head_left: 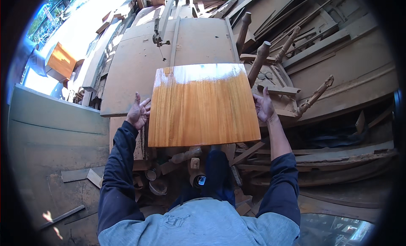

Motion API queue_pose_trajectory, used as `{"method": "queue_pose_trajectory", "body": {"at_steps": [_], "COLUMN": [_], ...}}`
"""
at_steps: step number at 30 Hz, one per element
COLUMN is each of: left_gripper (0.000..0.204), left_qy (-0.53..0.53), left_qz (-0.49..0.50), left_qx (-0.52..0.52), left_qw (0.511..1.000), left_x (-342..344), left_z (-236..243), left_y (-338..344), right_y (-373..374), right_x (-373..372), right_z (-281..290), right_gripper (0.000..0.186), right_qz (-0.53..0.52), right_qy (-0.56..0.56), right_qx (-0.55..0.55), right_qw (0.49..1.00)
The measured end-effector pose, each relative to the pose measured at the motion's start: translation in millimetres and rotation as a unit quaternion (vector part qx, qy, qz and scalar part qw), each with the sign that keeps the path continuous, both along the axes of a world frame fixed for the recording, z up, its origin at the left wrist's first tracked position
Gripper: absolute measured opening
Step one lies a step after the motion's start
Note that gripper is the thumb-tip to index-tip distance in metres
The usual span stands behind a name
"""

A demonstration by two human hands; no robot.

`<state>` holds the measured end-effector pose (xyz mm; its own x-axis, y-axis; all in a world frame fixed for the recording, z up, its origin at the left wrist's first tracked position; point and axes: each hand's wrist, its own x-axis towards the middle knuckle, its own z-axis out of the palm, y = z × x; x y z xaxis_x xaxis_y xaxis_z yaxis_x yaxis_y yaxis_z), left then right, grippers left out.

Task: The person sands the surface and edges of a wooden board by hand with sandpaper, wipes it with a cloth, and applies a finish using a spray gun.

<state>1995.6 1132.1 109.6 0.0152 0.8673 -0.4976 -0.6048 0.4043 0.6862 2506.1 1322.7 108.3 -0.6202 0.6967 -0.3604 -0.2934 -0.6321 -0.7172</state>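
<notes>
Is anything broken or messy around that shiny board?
The glossy orange board looks whole, held at both edges. Around it, turned wooden legs and offcuts lie jumbled at odd angles.
</notes>
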Motion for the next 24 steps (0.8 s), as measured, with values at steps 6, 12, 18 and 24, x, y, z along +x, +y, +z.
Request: {"method": "queue_pose_trajectory", "body": {"at_steps": [6,12,18,24], "left_gripper": [0.113,0.113,0.111,0.108], "left_qy": [0.016,0.04,0.024,0.029], "left_qz": [-0.022,-0.017,-0.04,-0.007], "left_qx": [0.003,-0.015,0.015,0.011], "left_qw": [1.0,0.999,0.999,0.999], "left_x": [1,-4,-16,-11], "left_z": [0,-6,-14,-13], "left_y": [14,21,29,32], "right_y": [17,27,37,45], "right_x": [2,-2,-5,-6], "right_z": [-3,-21,-21,-21], "right_gripper": [0.104,0.104,0.106,0.113], "right_qz": [0.033,0.04,0.032,-0.049], "right_qy": [-0.009,-0.051,-0.122,-0.205], "right_qx": [0.005,0.002,0.035,0.037], "right_qw": [0.999,0.998,0.991,0.977]}}
